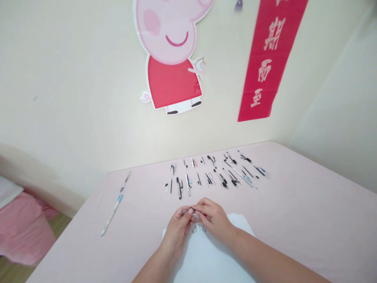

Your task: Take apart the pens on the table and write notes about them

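My left hand (178, 225) and my right hand (216, 220) meet above a white sheet (218, 255) at the near edge of the table. Fingertips of both are pinched on a pen (193, 210), of which only a clear part and a dark part show. A bit of red peeks out by the right fingers. Just below the hands, several tiny dark pieces (198, 228) lie on the sheet. Beyond them, pen parts (179, 188) are spread in two rough rows: black caps, thin refills and clear barrels. My fingers hide most of the held pen.
A pale pen with a blue end (112, 215) and a thin clear pen piece (125, 181) lie at the left of the pink-covered table (309, 220). The wall behind carries a cartoon pig cutout (175, 82) and a red banner (269, 63). Pink bedding (23, 224) is at far left.
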`<state>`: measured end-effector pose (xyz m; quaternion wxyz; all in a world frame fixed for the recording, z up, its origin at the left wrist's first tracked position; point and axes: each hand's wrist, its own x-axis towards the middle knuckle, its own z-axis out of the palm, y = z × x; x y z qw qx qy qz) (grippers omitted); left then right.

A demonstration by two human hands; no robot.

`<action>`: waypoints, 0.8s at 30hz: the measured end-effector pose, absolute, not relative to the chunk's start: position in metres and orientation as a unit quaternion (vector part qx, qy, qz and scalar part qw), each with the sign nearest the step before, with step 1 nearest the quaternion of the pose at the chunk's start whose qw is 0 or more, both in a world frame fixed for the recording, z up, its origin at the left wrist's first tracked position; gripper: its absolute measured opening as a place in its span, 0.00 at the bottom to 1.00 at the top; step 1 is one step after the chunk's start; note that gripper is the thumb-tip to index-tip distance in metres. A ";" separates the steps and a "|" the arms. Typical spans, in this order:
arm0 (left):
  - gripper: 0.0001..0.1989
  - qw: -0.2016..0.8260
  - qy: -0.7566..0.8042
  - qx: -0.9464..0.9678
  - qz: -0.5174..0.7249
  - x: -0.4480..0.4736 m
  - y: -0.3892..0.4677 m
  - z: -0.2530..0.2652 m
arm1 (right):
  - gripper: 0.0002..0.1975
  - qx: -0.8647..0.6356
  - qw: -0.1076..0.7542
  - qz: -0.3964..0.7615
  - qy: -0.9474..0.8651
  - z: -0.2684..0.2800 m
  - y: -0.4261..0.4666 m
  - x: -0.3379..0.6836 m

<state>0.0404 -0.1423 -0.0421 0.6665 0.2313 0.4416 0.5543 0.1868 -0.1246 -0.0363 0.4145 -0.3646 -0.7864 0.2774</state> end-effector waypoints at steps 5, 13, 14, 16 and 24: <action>0.16 0.672 0.435 0.223 0.557 0.041 -0.142 -0.042 | 0.15 -0.371 0.407 0.278 -0.787 -0.038 -0.124 0.187; 0.15 0.687 0.436 0.226 0.536 0.041 -0.143 -0.036 | 0.15 -0.365 0.390 0.277 -0.799 -0.036 -0.124 0.188; 0.15 0.689 0.436 0.226 0.533 0.040 -0.143 -0.036 | 0.15 -0.365 0.389 0.276 -0.800 -0.036 -0.123 0.188; 0.15 0.693 0.437 0.230 0.525 0.039 -0.144 -0.035 | 0.14 -0.364 0.387 0.274 -0.802 -0.036 -0.123 0.188; 0.14 0.695 0.431 0.248 0.520 0.038 -0.145 -0.037 | 0.12 -0.343 0.388 0.259 -0.815 -0.035 -0.124 0.189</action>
